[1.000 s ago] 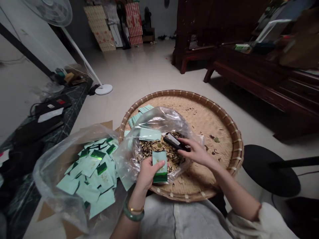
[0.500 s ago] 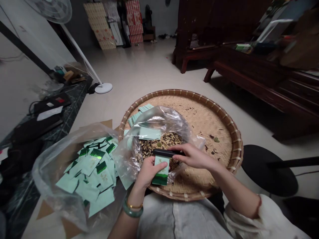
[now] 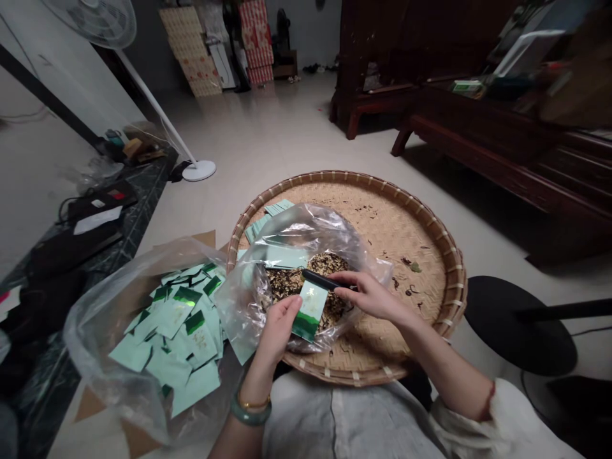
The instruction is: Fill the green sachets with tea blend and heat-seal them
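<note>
My left hand [image 3: 278, 326] pinches the left edge of a small pale green sachet [image 3: 308, 313] with a dark green band at its bottom. A slim black bar-shaped tool [image 3: 318, 279] lies across the sachet's top edge, its far end pointing left. My right hand [image 3: 369, 293] is closed around the near end of that tool. Both hands are over an open clear plastic bag [image 3: 313, 220] holding a dark and pale loose dry mix [image 3: 329, 262]. The bag sits in a round woven bamboo tray [image 3: 406, 223]. Stacked flat sachets [image 3: 285, 256] lie behind the mix.
Left of the tray, a large clear bag [image 3: 90, 363] holds many green sachets [image 3: 191, 344]. A white standing fan [image 3: 198, 170] stands on the floor further back. Dark wooden furniture [image 3: 478, 153] is at the right, near a round black base [image 3: 516, 325].
The sachet and black tool have tilted, the tool's left end rising. My left hand has shifted left and down, now gripping the sachet's side edge. My right hand has moved slightly up and right.
</note>
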